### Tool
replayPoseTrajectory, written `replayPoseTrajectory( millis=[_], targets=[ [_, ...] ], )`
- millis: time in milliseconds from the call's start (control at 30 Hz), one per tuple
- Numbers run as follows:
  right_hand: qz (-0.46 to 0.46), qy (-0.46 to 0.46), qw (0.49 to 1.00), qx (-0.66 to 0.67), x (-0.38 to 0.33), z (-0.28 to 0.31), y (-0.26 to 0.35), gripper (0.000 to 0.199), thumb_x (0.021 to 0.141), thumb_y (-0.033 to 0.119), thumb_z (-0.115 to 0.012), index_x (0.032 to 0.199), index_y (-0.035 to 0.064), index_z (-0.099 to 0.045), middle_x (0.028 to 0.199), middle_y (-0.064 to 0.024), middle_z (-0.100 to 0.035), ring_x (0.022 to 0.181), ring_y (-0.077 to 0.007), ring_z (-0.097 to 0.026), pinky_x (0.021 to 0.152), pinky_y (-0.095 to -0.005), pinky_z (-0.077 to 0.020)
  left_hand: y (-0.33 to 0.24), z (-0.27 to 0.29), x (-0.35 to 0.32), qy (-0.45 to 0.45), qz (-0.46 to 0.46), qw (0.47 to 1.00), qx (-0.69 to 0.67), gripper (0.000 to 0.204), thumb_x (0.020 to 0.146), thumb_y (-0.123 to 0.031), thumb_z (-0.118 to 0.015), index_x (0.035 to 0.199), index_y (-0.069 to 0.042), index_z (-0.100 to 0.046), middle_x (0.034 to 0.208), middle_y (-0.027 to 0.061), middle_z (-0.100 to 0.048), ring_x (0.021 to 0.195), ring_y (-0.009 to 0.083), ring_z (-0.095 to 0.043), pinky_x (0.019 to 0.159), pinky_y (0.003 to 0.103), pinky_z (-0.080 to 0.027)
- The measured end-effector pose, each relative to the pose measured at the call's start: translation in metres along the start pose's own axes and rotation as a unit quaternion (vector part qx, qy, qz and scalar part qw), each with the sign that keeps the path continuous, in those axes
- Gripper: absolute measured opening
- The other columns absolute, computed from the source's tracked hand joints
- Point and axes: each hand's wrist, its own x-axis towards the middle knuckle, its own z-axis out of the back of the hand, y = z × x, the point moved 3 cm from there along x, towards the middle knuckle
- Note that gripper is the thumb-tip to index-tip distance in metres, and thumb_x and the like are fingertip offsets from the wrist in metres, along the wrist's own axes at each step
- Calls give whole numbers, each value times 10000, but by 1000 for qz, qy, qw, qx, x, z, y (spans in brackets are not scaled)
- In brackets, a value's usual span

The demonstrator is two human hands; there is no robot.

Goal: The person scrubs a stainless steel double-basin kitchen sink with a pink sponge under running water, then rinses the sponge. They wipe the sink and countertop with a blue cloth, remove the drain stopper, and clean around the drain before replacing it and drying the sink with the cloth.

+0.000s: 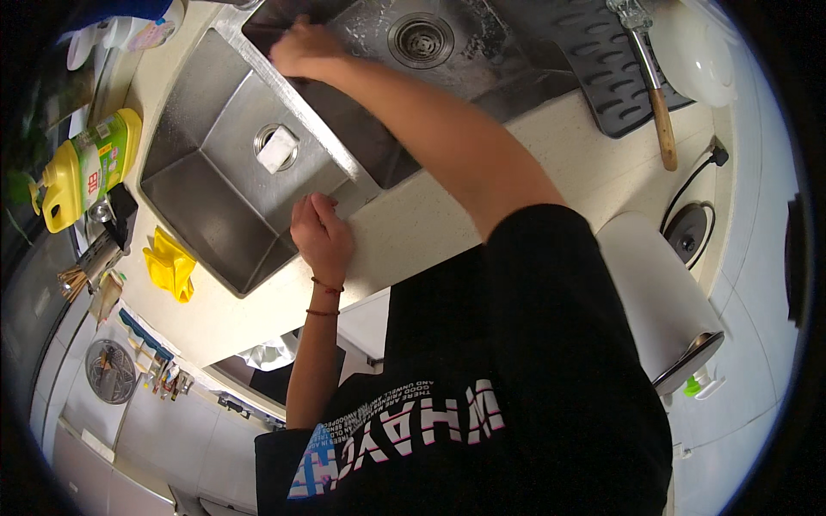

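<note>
My right hand (306, 52) reaches across into the right sink basin (508, 86), low against its left wall. Its fingers are curled down and slightly blurred, and what they hold, if anything, is hidden. My left hand (322, 234), with thin bracelets on its wrist, rests closed at the front edge of the left basin (202, 202). Nothing shows in its fingers. Over the left basin's drain lies a white block (275, 151), possibly a sponge. A round metal drain strainer (421, 40) sits in the wet right basin.
Left of the sink are a yellow cloth (169, 265) and a yellow-green detergent jug (90, 168). At right, a wooden-handled utensil (658, 112) lies on a grey drying mat (607, 107), beside a white bowl (699, 64). A white cylindrical container (654, 292) stands nearer me.
</note>
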Motion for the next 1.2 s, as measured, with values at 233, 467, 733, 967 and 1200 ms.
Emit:
replayPoseTrajectory(
  millis=[233, 467, 733, 967, 1200],
  targets=[
    [-122, 416, 899, -63, -116, -4, -52, 331, 673, 264, -671, 941, 81, -739, 1000, -159, -695, 954, -278, -666, 830, -409, -517, -5, 4, -3, -18, -7, 1000, 18, 309, 946, -116, -452, 691, 17, -567, 696, 148, -578, 694, 343, -552, 638, 422, -438],
    [-171, 426, 884, 94, -82, 17, -21, 335, 763, 264, -662, 1009, 37, -687, 1037, -148, -670, 843, -281, -673, 653, -415, -584, 3, 7, -5, -3, -24, 1000, 20, 286, 943, -110, -460, 710, 16, -568, 725, 158, -577, 715, 361, -548, 644, 433, -438],
    [-23, 506, 839, -200, -119, 11, -35, 353, 830, 294, -546, 980, 22, -714, 996, -194, -689, 938, -326, -666, 737, -478, -538, -9, 9, 2, -14, -22, 1000, 8, 259, 932, -103, -470, 725, 14, -570, 734, 162, -576, 716, 365, -548, 647, 442, -439],
    [48, 448, 867, -212, -142, 41, -94, 453, 907, 441, -503, 1114, 84, -688, 1130, -164, -663, 1082, -333, -616, 908, -474, -475, -1, 8, 2, -14, -20, 1000, 8, 224, 920, -93, -488, 737, 6, -571, 732, 147, -565, 717, 355, -539, 642, 434, -439],
    [36, 446, 699, -557, -123, 110, -152, 261, 892, 187, -550, 1076, 83, -703, 1085, -136, -679, 1049, -316, -633, 841, -432, -522, 2, 12, 1, -35, -39, 998, 21, 278, 954, -134, -467, 761, 34, -576, 764, 171, -573, 742, 368, -541, 671, 457, -443]
  ],
)
